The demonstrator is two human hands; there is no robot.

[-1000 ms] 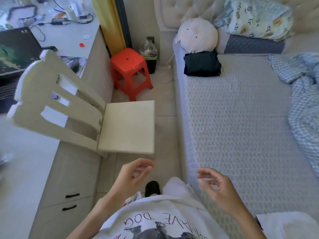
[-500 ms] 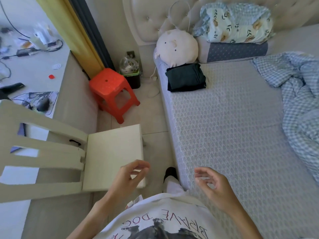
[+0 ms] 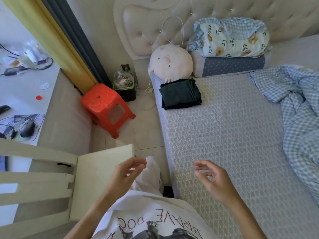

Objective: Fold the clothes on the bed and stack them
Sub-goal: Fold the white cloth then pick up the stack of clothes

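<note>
Your left hand (image 3: 126, 171) hangs loosely curled and holds nothing, over the white chair (image 3: 96, 171) seat's edge. Your right hand (image 3: 213, 180), fingers relaxed and apart, hovers above the bed (image 3: 224, 135) near its left edge. Bare mattress stretches ahead of it. The folded dark clothes (image 3: 180, 94) lie well apart, by the pig plush (image 3: 170, 63). The checked blanket (image 3: 300, 118) crowds the right side.
</note>
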